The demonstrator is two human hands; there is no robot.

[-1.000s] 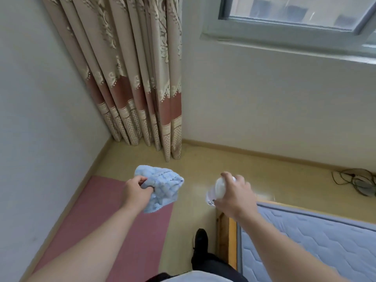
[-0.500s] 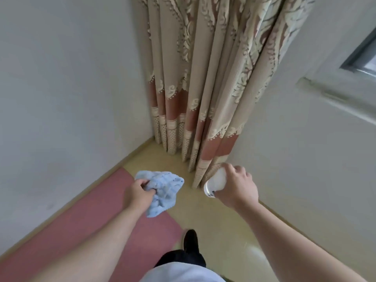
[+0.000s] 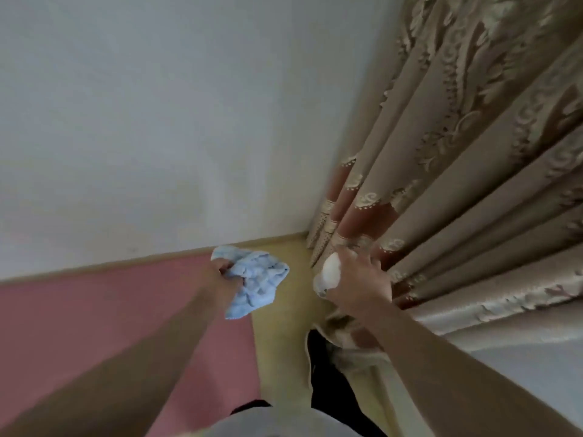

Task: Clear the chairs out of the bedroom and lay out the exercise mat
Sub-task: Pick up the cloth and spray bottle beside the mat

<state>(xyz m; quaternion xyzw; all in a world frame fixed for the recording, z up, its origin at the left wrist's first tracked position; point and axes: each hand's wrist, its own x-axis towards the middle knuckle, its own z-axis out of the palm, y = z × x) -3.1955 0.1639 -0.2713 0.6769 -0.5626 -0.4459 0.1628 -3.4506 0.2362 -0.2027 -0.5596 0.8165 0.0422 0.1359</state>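
Pink exercise mat (image 3: 94,310) lies unrolled; left grip (image 3: 224,280) clamps crumpled blue cloth (image 3: 258,279), right grip (image 3: 359,288) white plastic bottle (image 3: 329,272); better wipe evenly.

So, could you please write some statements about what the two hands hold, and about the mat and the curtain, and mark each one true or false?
1. The left hand grips a crumpled light blue cloth. True.
2. The pink mat is rolled up and leans on the curtain. False: it lies flat on the floor, beside the wall, apart from the curtain.
3. The right hand holds a white bottle. True.
4. The curtain is plain grey. False: it is beige with an ornate pattern and a red-brown band near its hem.
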